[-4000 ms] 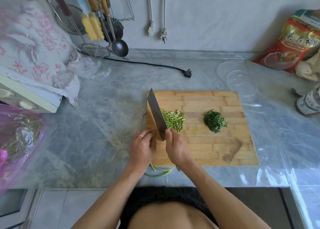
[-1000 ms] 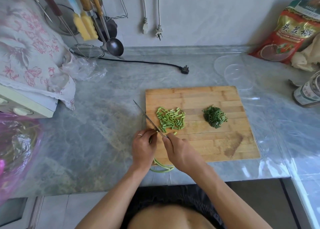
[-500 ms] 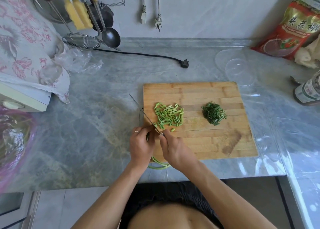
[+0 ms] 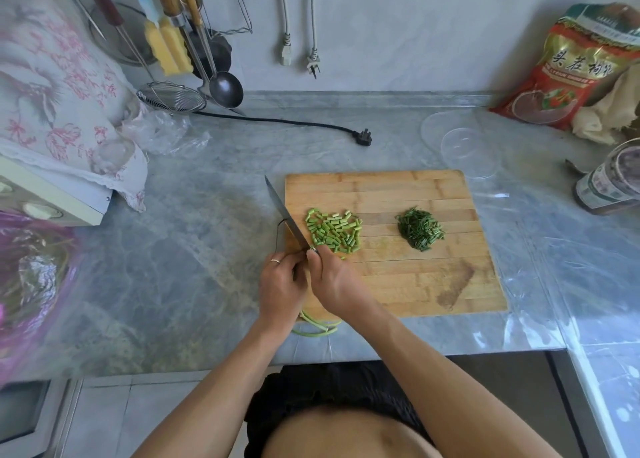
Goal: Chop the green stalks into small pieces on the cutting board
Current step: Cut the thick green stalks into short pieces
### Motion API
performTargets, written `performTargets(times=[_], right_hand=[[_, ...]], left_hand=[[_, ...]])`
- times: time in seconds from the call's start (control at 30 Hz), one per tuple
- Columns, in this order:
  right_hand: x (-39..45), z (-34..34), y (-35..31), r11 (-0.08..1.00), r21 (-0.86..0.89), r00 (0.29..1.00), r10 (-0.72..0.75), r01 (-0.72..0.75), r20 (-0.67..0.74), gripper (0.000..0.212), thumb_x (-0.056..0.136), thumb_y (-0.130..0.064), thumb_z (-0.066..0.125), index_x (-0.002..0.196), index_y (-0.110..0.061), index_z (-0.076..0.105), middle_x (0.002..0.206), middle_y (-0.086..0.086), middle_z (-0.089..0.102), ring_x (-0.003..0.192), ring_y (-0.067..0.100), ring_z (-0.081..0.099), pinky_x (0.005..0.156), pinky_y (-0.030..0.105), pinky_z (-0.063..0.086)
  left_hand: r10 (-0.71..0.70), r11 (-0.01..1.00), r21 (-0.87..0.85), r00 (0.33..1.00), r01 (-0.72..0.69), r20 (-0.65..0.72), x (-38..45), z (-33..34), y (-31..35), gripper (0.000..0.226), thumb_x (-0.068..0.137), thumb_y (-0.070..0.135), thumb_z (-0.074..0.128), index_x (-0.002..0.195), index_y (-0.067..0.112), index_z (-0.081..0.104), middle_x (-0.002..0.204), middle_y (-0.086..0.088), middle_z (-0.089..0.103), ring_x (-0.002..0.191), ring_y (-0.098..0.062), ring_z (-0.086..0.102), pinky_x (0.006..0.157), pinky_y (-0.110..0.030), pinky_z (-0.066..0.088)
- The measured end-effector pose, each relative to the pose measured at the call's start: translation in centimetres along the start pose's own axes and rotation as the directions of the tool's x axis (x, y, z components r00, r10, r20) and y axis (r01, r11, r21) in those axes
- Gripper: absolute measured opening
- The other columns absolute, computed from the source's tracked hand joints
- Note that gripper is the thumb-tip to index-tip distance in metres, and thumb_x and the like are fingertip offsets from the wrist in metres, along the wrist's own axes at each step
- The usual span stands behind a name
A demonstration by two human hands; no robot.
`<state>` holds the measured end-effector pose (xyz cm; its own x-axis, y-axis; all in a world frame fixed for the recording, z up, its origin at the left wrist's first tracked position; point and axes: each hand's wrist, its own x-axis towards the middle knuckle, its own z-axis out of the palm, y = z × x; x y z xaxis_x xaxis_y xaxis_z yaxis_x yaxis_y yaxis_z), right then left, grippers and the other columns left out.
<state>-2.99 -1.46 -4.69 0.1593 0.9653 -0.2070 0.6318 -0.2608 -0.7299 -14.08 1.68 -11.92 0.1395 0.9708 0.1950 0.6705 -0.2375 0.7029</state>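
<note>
A wooden cutting board (image 4: pixel 415 284) lies on the grey counter. On its left part sits a pile of short light-green stalk pieces (image 4: pixel 334 231); a smaller heap of dark green chopped bits (image 4: pixel 419 229) lies to the right. My right hand (image 4: pixel 332 277) grips the handle of a cleaver (image 4: pixel 285 215), its blade edge-on over the board's left edge, just left of the pile. My left hand (image 4: pixel 280 288), wearing a ring, is curled over the uncut green stalks (image 4: pixel 317 327), whose ends curl off the board's near edge below my hands.
Two clear plastic bowls (image 4: pixel 467 152) sit behind the board. A red snack bag (image 4: pixel 568 69) and a jar (image 4: pixel 609 180) stand at the right. A black plug and cord (image 4: pixel 362 135), hanging utensils (image 4: pixel 194 59) and a cloth-covered appliance (image 4: pixel 59 104) fill the back left.
Over four seconds the pile of cut pieces has grown a little. The cleaver blade turned from flat-faced to edge-on and sits at the board's left edge; my hands stay together there.
</note>
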Motion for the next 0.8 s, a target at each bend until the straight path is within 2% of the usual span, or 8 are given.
performTargets(times=[0.07, 0.17, 0.23, 0.3, 0.43, 0.5, 0.63, 0.8], right_hand=[[-0.3, -0.2, -0.2, 1.000, -0.014, 1.000, -0.013, 0.013, 0.013, 0.035, 0.103, -0.043, 0.024, 0.086, -0.016, 0.040, 0.071, 0.015, 0.054, 0.053, 0.033, 0.044, 0.051, 0.042, 0.033], [-1.8, -0.9, -0.3, 0.999, -0.031, 0.998, -0.039, 0.041, 0.058, 0.032, 0.106, -0.030, 0.029, 0.097, -0.007, 0.048, 0.079, 0.017, 0.054, 0.066, 0.040, 0.053, 0.058, 0.045, 0.041], [-3.1, -1.2, 0.1, 0.994, -0.081, 0.994, -0.073, 0.079, 0.078, 0.033, 0.106, -0.026, 0.030, 0.102, 0.000, 0.050, 0.077, 0.011, 0.045, 0.063, 0.041, 0.052, 0.056, 0.044, 0.038], [-3.3, -1.4, 0.5, 0.992, -0.105, 0.994, -0.054, 0.064, 0.091, 0.033, 0.106, -0.027, 0.029, 0.102, -0.002, 0.051, 0.075, 0.003, 0.041, 0.059, 0.037, 0.049, 0.055, 0.040, 0.034], [-1.1, -1.0, 0.4, 0.996, 0.054, 0.997, 0.074, -0.075, 0.024, 0.030, 0.104, -0.035, 0.031, 0.083, -0.018, 0.045, 0.066, -0.005, 0.047, 0.056, 0.017, 0.045, 0.058, 0.032, 0.028], [-0.2, -0.9, 0.4, 0.991, 0.089, 0.995, 0.103, -0.104, 0.012, 0.031, 0.105, -0.033, 0.031, 0.082, -0.015, 0.044, 0.066, -0.006, 0.047, 0.059, 0.017, 0.043, 0.058, 0.030, 0.025], [-0.4, -1.7, 1.0, 0.990, 0.102, 0.995, 0.101, -0.102, 0.020, 0.036, 0.104, -0.034, 0.030, 0.085, -0.010, 0.048, 0.067, 0.000, 0.051, 0.061, 0.021, 0.046, 0.058, 0.035, 0.032], [-2.0, -2.9, 2.1, 0.994, 0.111, 1.000, 0.004, -0.006, 0.025, 0.038, 0.104, -0.035, 0.032, 0.077, -0.013, 0.045, 0.064, 0.004, 0.047, 0.056, 0.017, 0.038, 0.056, 0.037, 0.032]], left_hand=[[-0.013, 1.000, -0.010, 1.000, 0.013, -0.007, 0.0, 0.0, 0.2, 0.013, 0.084, 0.000, 0.070, 0.088, 0.012, 0.076, 0.083, -0.003, 0.071, 0.076, -0.022, 0.061, 0.066, -0.021, 0.042], [-0.026, 0.999, -0.021, 1.000, 0.025, -0.019, -0.3, 0.2, 0.2, 0.017, 0.084, 0.000, 0.069, 0.091, 0.013, 0.076, 0.087, -0.001, 0.072, 0.078, -0.021, 0.062, 0.069, -0.017, 0.039], [-0.017, 1.000, -0.027, 1.000, 0.016, -0.024, -0.3, 0.2, 0.1, 0.018, 0.084, 0.000, 0.069, 0.094, 0.013, 0.076, 0.090, 0.000, 0.073, 0.080, -0.020, 0.062, 0.071, -0.019, 0.041], [-0.013, 1.000, -0.015, 1.000, 0.013, -0.006, -0.2, 0.3, 0.0, 0.018, 0.085, 0.002, 0.069, 0.096, 0.013, 0.076, 0.090, -0.001, 0.072, 0.081, -0.021, 0.062, 0.071, -0.020, 0.041], [0.037, 0.999, 0.039, 0.999, -0.038, 0.011, -0.2, -0.1, 0.2, 0.019, 0.084, 0.001, 0.069, 0.097, 0.013, 0.076, 0.089, -0.002, 0.073, 0.079, -0.022, 0.062, 0.072, -0.017, 0.038], [0.083, 0.995, 0.048, 0.996, -0.084, 0.024, -0.3, -0.4, 0.3, 0.024, 0.083, -0.004, 0.068, 0.100, 0.011, 0.076, 0.093, -0.003, 0.073, 0.082, -0.022, 0.061, 0.074, -0.021, 0.043], [0.112, 0.992, 0.059, 0.994, -0.112, -0.001, -0.7, -0.3, -0.1, 0.023, 0.083, -0.006, 0.069, 0.103, 0.004, 0.075, 0.104, -0.009, 0.070, 0.094, -0.026, 0.063, 0.083, -0.021, 0.046], [0.097, 0.995, -0.023, 0.994, -0.098, -0.059, -0.6, -0.1, 0.0, 0.017, 0.081, -0.007, 0.072, 0.097, 0.000, 0.076, 0.096, -0.010, 0.070, 0.086, -0.021, 0.066, 0.079, -0.019, 0.048]])
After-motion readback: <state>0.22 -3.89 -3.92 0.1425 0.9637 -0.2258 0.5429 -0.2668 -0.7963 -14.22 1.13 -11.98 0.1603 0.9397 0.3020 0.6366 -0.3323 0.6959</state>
